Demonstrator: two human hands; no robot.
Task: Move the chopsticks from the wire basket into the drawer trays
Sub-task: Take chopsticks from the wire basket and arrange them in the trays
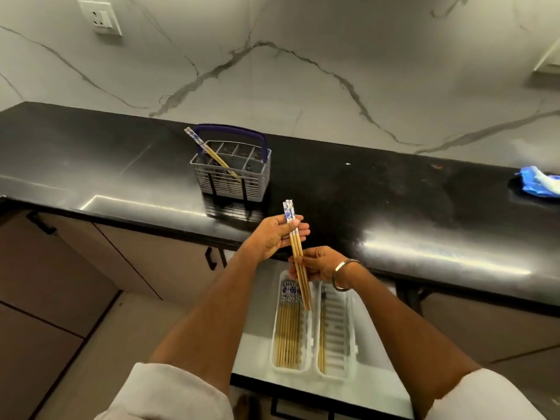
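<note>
Chopsticks are what we are sorting, and we see them in three places across our view. Largest is the black countertop, running from nine o'clock to three o'clock beneath a veined marble wall. Below it at six o'clock the open drawer carries two white trays side by side: the left tray holds a row of chopsticks laid flat with their blue-patterned ends at the far side, and the right tray holds only a couple along its left edge. At eleven o'clock from our hands the grey wire basket with its blue handle stands on the counter, one pair of chopsticks leaning in its left compartments. A blue cloth lies at three o'clock. Our left hand curls its fingers around the patterned tops of a small bundle of chopsticks, while our right hand, with a metal bangle at the wrist, pinches the same bundle lower down. Its thin tips hang just above the left tray.
</note>
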